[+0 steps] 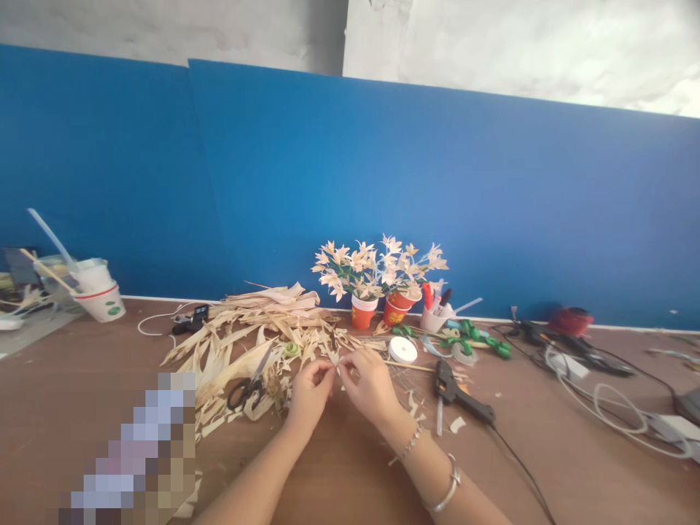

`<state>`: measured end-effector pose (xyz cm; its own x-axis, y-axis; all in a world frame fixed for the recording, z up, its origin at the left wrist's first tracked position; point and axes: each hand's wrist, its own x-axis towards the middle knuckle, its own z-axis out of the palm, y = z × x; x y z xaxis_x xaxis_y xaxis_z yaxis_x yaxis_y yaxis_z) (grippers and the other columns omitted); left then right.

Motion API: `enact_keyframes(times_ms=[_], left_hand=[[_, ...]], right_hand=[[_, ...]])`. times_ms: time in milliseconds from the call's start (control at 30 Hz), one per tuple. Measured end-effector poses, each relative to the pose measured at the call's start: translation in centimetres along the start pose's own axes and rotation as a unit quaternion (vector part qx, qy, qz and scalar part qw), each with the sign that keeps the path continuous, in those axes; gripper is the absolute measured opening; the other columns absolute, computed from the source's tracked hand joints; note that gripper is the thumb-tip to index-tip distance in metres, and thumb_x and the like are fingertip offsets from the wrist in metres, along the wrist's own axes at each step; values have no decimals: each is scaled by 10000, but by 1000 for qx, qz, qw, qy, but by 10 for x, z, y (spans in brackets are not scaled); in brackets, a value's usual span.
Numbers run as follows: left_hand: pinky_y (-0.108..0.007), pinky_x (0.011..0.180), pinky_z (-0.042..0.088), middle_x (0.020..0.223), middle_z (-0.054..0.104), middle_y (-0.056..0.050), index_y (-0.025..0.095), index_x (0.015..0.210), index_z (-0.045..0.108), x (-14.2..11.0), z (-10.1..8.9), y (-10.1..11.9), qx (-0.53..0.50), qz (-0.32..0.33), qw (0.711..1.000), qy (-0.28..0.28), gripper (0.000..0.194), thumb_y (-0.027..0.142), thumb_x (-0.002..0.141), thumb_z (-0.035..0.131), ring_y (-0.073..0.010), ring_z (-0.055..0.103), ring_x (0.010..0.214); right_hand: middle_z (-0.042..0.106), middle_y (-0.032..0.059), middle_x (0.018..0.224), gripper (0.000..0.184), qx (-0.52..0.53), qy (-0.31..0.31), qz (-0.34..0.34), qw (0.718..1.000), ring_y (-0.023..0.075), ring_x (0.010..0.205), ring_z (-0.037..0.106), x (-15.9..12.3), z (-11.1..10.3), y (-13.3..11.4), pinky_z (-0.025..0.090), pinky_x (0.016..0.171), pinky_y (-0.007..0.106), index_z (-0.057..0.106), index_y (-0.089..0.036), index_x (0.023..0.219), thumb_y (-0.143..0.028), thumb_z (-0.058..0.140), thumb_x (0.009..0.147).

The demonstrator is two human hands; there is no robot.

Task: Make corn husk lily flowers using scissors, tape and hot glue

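Note:
My left hand (pixel 309 397) and my right hand (pixel 369 383) meet fingertip to fingertip above the front of the table, both closed in a pinch. A small pale piece shows at the fingertips, too small to name for sure. Beside my left hand lies a heap of dried husk strips (pixel 219 339), with black-handled scissors (pixel 249 390) on it. Behind my hands, pale husk flowers (pixel 358 259) with green stems stand in an orange paper cup (pixel 364 313) and another orange cup (pixel 394 310). A white spool (pixel 403 350) lies just beyond my right hand.
On the right, a black glue gun (pixel 464 394) lies with its cord running to the front edge. White cables (pixel 601 408) and a red object (pixel 569 321) lie farther right. Green ribbon (pixel 473 337) is behind the glue gun. White cups (pixel 103 302) stand far left, before a blue partition (pixel 273 182).

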<state>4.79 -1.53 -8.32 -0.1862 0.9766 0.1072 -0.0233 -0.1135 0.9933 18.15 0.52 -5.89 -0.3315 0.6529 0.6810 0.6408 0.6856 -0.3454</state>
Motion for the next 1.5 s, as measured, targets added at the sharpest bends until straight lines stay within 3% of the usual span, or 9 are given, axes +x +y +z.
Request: enact_keyframes(times_ms=[900,1100,1167,1267,1333,1500], left_hand=[[-225,465,375,499,542,19,161,730,639,-2,-2,-2,98,83,992,12,162,296,752,552,-127,493,450],[-215,445,354,472,516,32,162,720,641,-3,-2,-1,73,74,995,8,155,296,741,566,-116,466,433],[-211,439,351,465,510,36,162,726,640,-2,-2,-1,46,59,997,5,170,320,738,580,-111,457,427],[-208,441,364,461,513,40,161,750,642,-1,-1,-3,12,35,999,11,202,359,732,604,-108,459,428],[-205,446,375,470,526,37,162,761,646,0,-2,-4,-2,27,999,17,207,364,727,618,-109,471,437],[-197,448,384,512,547,32,168,737,650,-1,-2,-5,-15,40,999,8,185,351,718,634,-104,495,456]], right_hand=[[620,39,716,97,13,-10,11,1000,186,714,530,3,-5,-6,404,684,298,582,-178,713,-118,553,784],[626,43,734,98,34,-14,17,999,185,731,533,3,-7,-8,401,703,304,590,-178,722,-157,544,805],[631,49,763,99,66,-4,47,997,183,740,538,5,-11,-9,404,703,301,603,-178,774,-220,533,830],[619,42,766,207,144,25,152,977,163,710,532,9,-15,-8,402,657,272,588,-172,815,-331,472,877],[585,21,682,302,205,13,220,954,144,643,509,12,-15,-4,381,594,250,560,-168,733,-398,440,886],[496,-13,481,442,368,-119,323,864,95,465,416,14,-5,6,303,485,235,526,-159,536,-500,486,814]])
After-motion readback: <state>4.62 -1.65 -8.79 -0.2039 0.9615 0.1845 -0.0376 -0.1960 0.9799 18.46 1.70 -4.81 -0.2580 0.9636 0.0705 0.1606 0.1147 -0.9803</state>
